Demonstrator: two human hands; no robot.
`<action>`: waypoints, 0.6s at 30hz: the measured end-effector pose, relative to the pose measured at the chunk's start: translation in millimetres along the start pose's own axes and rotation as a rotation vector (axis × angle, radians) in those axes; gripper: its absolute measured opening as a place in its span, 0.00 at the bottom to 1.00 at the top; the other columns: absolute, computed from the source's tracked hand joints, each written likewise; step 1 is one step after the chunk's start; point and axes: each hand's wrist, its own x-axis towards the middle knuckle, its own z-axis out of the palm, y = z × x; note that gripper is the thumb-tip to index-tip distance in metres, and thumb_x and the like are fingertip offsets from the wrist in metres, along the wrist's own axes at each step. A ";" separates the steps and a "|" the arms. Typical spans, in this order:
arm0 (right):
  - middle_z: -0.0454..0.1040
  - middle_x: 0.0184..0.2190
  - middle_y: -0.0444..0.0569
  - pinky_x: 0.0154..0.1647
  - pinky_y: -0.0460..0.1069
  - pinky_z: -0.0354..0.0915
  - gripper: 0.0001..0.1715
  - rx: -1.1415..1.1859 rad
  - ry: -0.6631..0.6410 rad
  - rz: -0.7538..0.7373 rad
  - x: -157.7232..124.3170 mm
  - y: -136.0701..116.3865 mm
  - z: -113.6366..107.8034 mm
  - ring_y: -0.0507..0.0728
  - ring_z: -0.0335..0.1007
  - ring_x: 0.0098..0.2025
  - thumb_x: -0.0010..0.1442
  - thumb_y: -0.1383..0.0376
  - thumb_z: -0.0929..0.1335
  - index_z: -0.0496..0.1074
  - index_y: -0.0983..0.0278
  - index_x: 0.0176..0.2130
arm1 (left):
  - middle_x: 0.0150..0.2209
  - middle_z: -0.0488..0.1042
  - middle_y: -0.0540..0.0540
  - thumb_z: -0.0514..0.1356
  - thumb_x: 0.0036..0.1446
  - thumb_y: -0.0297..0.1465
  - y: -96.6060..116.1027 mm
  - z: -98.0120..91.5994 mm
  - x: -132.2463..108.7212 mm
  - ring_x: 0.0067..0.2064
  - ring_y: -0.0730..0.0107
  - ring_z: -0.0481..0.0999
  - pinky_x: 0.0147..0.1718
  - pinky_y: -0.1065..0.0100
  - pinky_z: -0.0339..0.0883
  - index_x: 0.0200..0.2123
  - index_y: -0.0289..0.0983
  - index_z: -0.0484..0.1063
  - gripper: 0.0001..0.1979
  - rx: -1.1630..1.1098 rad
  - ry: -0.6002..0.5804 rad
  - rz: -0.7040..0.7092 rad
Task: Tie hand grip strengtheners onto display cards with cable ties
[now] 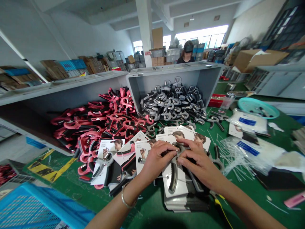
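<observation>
A grey and black hand grip strengthener lies on a printed card at the top of a card stack, its handles pointing toward me. My left hand pinches its coil end from the left, thumb and fingers closed. From the right, my right hand presses thumb and fingers on the same end, fingertips almost meeting the left thumb. The fingers partly cover the coil. Further printed cards fan out just behind my hands. To the left, grip strengtheners rest on cards.
A tipped grey bin spills grey grip strengtheners; a second spills red ones. White cable ties and plastic bags lie right, near yellow-handled pliers. A blue basket stands front left. A person is behind the bins.
</observation>
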 end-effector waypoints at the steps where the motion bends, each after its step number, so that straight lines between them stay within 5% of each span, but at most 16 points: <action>1: 0.61 0.64 0.46 0.66 0.65 0.47 0.14 0.000 -0.002 0.003 0.7 0.4 0.3 0.63 0.51 0.66 0.68 0.58 0.64 0.74 0.58 0.34 | 0.38 0.80 0.47 0.63 0.61 0.31 -0.1 -0.1 -0.1 0.44 0.62 0.75 0.49 0.61 0.65 0.38 0.42 0.80 0.04 -0.001 -0.003 0.002; 13: 0.63 0.62 0.46 0.67 0.66 0.44 0.14 0.014 0.005 0.016 1.2 0.0 1.2 0.63 0.53 0.65 0.68 0.57 0.64 0.75 0.58 0.33 | 0.37 0.81 0.46 0.63 0.61 0.32 0.1 -0.6 -0.3 0.44 0.62 0.75 0.49 0.60 0.65 0.38 0.41 0.80 0.05 0.008 -0.022 0.013; 18: 0.66 0.60 0.47 0.65 0.65 0.47 0.14 0.071 0.021 0.014 1.8 1.6 0.9 0.64 0.55 0.64 0.67 0.57 0.65 0.76 0.58 0.33 | 0.39 0.81 0.45 0.61 0.63 0.31 0.2 -7.7 -0.8 0.45 0.61 0.75 0.49 0.58 0.63 0.40 0.42 0.79 0.06 0.070 -0.098 0.149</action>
